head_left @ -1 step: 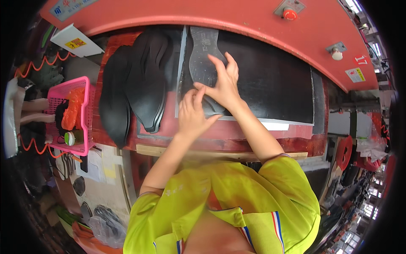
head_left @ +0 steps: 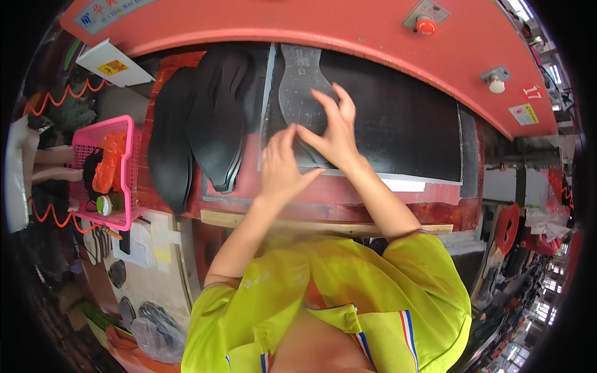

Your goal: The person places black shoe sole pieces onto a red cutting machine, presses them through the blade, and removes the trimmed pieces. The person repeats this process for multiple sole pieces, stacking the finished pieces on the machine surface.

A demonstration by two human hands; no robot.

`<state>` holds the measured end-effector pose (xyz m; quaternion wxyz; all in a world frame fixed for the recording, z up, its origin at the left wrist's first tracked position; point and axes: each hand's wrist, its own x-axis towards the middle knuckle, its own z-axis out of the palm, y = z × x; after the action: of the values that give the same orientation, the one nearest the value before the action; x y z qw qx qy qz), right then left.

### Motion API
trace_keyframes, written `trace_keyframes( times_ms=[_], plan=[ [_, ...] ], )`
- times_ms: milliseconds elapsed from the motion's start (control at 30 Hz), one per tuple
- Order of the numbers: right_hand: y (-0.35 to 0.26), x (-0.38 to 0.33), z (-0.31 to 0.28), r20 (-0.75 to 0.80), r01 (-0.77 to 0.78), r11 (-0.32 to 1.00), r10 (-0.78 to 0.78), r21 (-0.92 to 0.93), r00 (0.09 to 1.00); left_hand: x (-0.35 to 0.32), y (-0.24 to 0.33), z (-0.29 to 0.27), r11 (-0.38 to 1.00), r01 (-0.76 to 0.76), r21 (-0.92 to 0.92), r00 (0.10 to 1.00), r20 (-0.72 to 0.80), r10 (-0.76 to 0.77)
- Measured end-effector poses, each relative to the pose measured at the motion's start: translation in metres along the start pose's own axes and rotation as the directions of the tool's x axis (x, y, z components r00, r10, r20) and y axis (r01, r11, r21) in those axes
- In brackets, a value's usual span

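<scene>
A dark grey sole-shaped plate lies lengthwise on a large black sheet, near the sheet's left edge. My right hand is over the plate's right side near its lower end, thumb and fingers apart with nothing between them. Just left of it is my left hand, fingers stretched toward the plate's lower end and thumb held out to the right. The fingertips of both hands come close together; whether they touch the plate I cannot tell. My hands partly cover the plate's lower end.
Black sole-shaped pieces lie stacked left of the sheet. A red machine beam with a red button spans the far side. At the left stands a pink basket; a wooden strip runs along the near table edge.
My right hand has shifted slightly right and nearer to me, its thumb drawing a little away from the left fingertips. My left hand has hardly moved. The whole view has tilted slightly.
</scene>
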<state>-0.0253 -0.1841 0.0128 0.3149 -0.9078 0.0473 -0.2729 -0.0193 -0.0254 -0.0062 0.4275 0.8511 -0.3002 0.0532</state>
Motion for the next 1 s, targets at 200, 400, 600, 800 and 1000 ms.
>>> trace_keyframes(
  times_ms=[200,400,600,800,1000],
  plan=[
    [0.042,-0.087,-0.079,0.204,0.055,0.996,-0.041,-0.067,0.978,0.114,-0.009,-0.042,0.971,-0.2,0.132,0.862,-0.447,0.238],
    [0.074,-0.086,-0.066,0.126,-0.091,0.948,0.135,-0.305,0.983,0.271,0.0,-0.032,0.79,-0.381,0.481,0.634,-0.486,0.602],
    [0.121,-0.027,-0.055,0.034,-0.008,0.95,0.02,-0.311,0.999,0.276,-0.017,-0.001,0.69,-0.367,0.624,0.541,-0.46,0.704],
    [0.14,-0.007,-0.052,0.023,-0.015,0.929,0.025,-0.369,0.999,0.132,-0.003,0.092,0.927,-0.346,0.142,0.929,0.191,0.318],
    [0.138,-0.011,-0.049,0.01,-0.048,0.951,0.054,-0.304,0.999,0.112,-0.012,0.11,0.97,-0.203,0.133,0.977,0.088,0.193]
  ],
)
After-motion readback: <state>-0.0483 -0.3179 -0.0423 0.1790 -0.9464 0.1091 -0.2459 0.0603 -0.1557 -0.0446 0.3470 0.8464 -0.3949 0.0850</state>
